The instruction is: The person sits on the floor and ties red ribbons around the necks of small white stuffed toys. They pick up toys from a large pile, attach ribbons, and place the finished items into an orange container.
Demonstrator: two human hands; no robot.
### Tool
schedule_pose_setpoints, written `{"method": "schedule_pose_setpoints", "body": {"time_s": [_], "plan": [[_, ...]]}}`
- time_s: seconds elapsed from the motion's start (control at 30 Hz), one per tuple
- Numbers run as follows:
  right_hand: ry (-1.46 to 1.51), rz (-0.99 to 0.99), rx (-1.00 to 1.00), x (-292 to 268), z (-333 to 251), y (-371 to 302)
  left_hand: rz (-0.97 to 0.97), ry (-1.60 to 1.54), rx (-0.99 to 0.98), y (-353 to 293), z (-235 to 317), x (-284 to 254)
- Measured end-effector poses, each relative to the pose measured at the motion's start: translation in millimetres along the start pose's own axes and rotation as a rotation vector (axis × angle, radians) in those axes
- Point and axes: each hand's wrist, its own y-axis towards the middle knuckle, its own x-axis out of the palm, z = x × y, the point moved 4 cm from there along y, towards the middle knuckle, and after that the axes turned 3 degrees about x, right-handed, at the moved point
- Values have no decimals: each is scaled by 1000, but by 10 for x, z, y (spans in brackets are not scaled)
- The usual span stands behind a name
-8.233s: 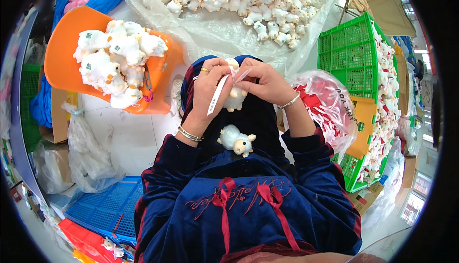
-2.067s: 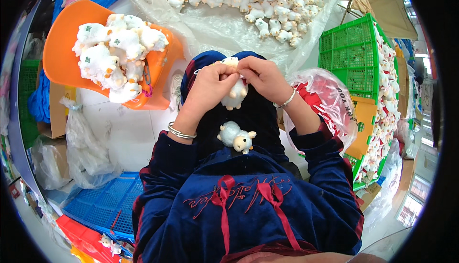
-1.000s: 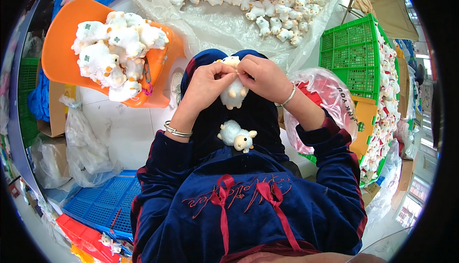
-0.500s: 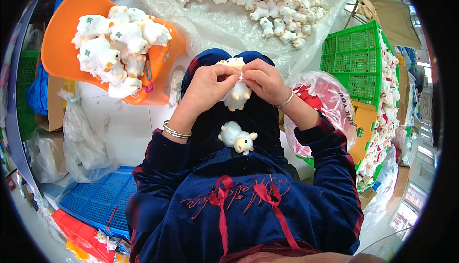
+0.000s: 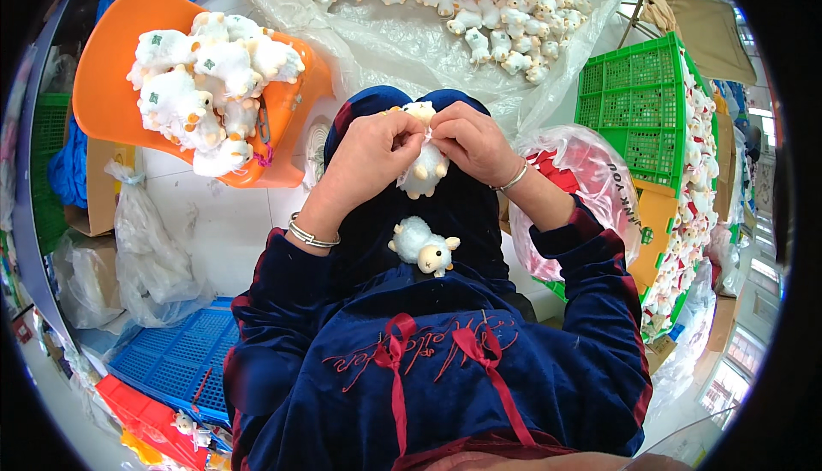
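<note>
A white plush sheep (image 5: 424, 171) with cream feet rests belly up on my lap, between my knees. My left hand (image 5: 374, 161) is closed in a pinch at its neck, thumb against forefinger. From the other side my right hand (image 5: 476, 146) pinches at the same spot, its fingertips almost meeting the left ones. Something thin and white shows between the fingertips, too small to make out; the fingers partly cover the toy's head. Nearer to me on my lap lies a second plush sheep (image 5: 417, 242), pale blue with a cream face, touched by neither hand.
At the left, an orange chair (image 5: 111, 77) bears a heap of white plush toys (image 5: 201, 86). Ahead, many more lie on clear plastic sheeting (image 5: 385, 77). Green crates (image 5: 629, 107) and a clear bag with red pieces (image 5: 591, 188) stand right. A blue crate (image 5: 175, 355) sits lower left.
Hardly anything differs. Both hands stay pinched at the plush sheep's neck, with only slight shifts of the fingers and forearms.
</note>
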Motion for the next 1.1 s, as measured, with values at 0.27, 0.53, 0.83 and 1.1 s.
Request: {"method": "schedule_pose_setpoints", "body": {"time_s": [0.27, 0.53, 0.83, 1.1], "plan": [[13, 20, 28, -2, -33, 11, 41, -4, -62, -38, 14, 14], [-7, 67, 76, -38, -4, -90, 149, 20, -40, -145, -48, 62], [-18, 232, 434, -168, 7, -225, 200, -147, -63, -192, -141, 66], [234, 138, 830, -248, -23, -106, 57, 294, -190, 8, 151, 31]]}}
